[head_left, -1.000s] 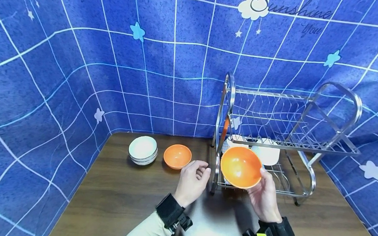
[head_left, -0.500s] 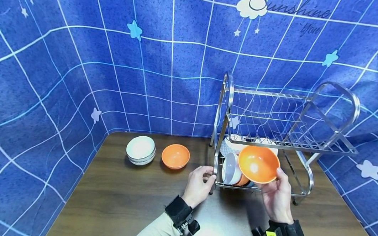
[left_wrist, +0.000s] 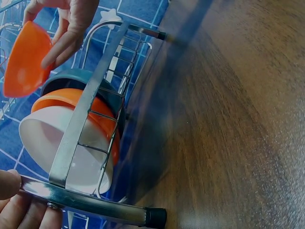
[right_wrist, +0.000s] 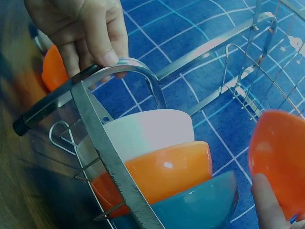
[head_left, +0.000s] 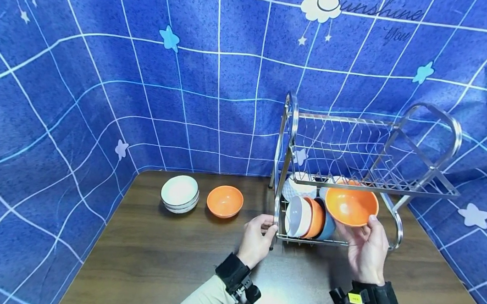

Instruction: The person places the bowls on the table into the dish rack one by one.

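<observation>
Head view: an orange bowl is held mouth up by the right hand, its near right rim being pinched between thumb and fingers, so that most of the bowl lies beyond the fingertips. Its far edge is placed under the upper tier of the metal dish rack, to the right of a tilted row made up of a white bowl, a second orange bowl and a teal bowl. The rack's left end frame is pinched by the left hand. On the wooden table, a third orange bowl and a stack of white bowls are seen whole.

By the left wrist view, the hollow of the tilted white bowl and a black foot cap are shown up close. By the right wrist view, the outer walls of the row are shown instead, with a gap between the teal bowl and the held one. How far the right fingers reach beneath the bowl cannot be told.
</observation>
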`<state>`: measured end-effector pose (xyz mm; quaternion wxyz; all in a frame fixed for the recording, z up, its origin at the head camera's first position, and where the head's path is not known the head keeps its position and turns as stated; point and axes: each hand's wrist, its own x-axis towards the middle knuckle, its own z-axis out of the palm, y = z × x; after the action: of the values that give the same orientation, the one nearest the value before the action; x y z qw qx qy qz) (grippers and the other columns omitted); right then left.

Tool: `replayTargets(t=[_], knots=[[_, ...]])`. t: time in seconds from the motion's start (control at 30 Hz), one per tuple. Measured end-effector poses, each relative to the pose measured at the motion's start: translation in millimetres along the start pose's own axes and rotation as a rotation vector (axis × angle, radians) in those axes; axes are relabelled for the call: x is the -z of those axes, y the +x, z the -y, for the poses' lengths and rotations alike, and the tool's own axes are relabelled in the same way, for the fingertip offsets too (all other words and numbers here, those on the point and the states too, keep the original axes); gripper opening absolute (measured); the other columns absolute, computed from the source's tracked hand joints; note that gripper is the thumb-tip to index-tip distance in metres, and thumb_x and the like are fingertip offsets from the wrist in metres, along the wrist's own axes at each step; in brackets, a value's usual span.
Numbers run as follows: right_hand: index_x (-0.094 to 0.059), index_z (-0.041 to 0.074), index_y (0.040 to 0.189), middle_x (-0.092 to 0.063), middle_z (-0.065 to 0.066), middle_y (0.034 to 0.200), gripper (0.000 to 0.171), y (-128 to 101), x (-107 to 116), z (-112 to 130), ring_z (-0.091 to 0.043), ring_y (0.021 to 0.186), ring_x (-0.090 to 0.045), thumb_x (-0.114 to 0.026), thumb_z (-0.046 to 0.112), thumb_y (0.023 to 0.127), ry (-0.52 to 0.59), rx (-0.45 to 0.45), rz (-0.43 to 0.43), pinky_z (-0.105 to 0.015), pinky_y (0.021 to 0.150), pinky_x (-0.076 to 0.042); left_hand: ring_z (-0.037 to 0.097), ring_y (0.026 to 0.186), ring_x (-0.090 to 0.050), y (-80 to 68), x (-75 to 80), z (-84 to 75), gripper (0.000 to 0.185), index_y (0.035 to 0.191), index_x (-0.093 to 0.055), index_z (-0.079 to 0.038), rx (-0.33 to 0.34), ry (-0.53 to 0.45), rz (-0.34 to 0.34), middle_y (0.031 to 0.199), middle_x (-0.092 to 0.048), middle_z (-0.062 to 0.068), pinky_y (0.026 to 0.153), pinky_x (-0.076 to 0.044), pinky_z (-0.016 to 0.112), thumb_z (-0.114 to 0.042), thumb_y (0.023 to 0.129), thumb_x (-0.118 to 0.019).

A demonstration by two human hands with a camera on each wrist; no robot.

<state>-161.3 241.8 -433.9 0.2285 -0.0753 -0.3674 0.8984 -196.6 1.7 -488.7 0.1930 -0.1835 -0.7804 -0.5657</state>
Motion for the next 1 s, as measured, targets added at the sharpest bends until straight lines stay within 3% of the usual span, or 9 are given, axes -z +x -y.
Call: replayTargets(t=[0.17, 0.33, 0.43, 0.57, 0.67, 0.77, 1.0], knots=[[-0.046, 0.0, 0.125, -0.044, -0.021, 0.134, 0.042, 5.0, 1.1, 0.0, -0.028, 0.107, -0.06, -0.064, 0.017, 0.091, -0.017, 0.11, -0.041, -0.044, 0.082, -0.052, 0.012, 0.076, -0.065, -0.6, 0.5, 0.0, 0.016, 0.097, -0.068, -0.007, 0.007, 0.004, 0.006, 0.087, -0.07, 0.002, 0.072, -0.054, 0.023, 0.0, 0.083, -0.069], [-0.044, 0.006, 0.121, -0.042, -0.014, 0.125, 0.042, 9.5, 2.1, -1.6, -0.022, 0.101, -0.058, -0.069, 0.009, 0.087, -0.108, 0.189, -0.143, -0.037, 0.077, -0.055, 0.012, 0.077, -0.065, -0.7, 0.7, -0.7, 0.016, 0.097, -0.068, -0.007, 0.017, 0.009, 0.01, 0.088, -0.069, 0.002, 0.072, -0.054, 0.024, 0.0, 0.083, -0.069], [-0.044, 0.008, 0.125, -0.044, -0.011, 0.12, 0.048, 13.0, 5.6, -3.9, -0.023, 0.108, -0.055, -0.071, 0.007, 0.085, -0.255, 0.234, -0.193, -0.029, 0.076, -0.055, 0.013, 0.077, -0.065, -0.4, 0.9, -1.9, 0.016, 0.098, -0.068, -0.007, 0.022, 0.01, 0.012, 0.088, -0.069, 0.002, 0.072, -0.054, 0.024, 0.0, 0.084, -0.069], [-0.047, 0.009, 0.129, -0.051, -0.005, 0.118, 0.054, 16.9, 14.0, -9.5, -0.019, 0.11, -0.053, -0.074, 0.009, 0.083, -0.569, 0.33, -0.243, -0.021, 0.084, -0.052, 0.012, 0.077, -0.065, -0.5, 0.4, -1.2, 0.015, 0.097, -0.068, -0.007, 0.014, 0.007, 0.009, 0.088, -0.069, 0.002, 0.072, -0.054, 0.024, 0.0, 0.084, -0.068], [-0.049, 0.01, 0.13, -0.054, 0.0, 0.118, 0.056, 17.4, 20.4, -14.7, -0.015, 0.108, -0.051, -0.075, 0.014, 0.082, -0.799, 0.404, -0.268, -0.028, 0.095, -0.045, 0.012, 0.076, -0.065, -0.4, 0.2, -0.3, 0.015, 0.097, -0.068, -0.007, 0.011, 0.005, 0.006, 0.087, -0.069, 0.003, 0.072, -0.054, 0.024, 0.0, 0.084, -0.068], [-0.051, 0.009, 0.129, -0.052, 0.003, 0.117, 0.056, 17.2, 25.1, -18.9, -0.013, 0.106, -0.05, -0.077, 0.016, 0.08, -0.916, 0.442, -0.253, -0.035, 0.096, -0.044, 0.012, 0.076, -0.065, 0.0, 0.7, -1.3, 0.015, 0.097, -0.068, -0.007, 0.017, 0.007, 0.008, 0.087, -0.069, 0.002, 0.072, -0.054, 0.023, 0.0, 0.084, -0.068], [-0.054, 0.009, 0.127, -0.048, 0.001, 0.111, 0.058, 15.5, 28.4, -23.8, -0.011, 0.102, -0.05, -0.079, 0.025, 0.078, -1.117, 0.425, -0.201, -0.027, 0.088, -0.05, 0.013, 0.077, -0.064, -0.3, 1.5, -0.7, 0.015, 0.097, -0.068, -0.007, 0.024, 0.007, 0.02, 0.087, -0.069, 0.003, 0.072, -0.054, 0.023, 0.0, 0.084, -0.068]])
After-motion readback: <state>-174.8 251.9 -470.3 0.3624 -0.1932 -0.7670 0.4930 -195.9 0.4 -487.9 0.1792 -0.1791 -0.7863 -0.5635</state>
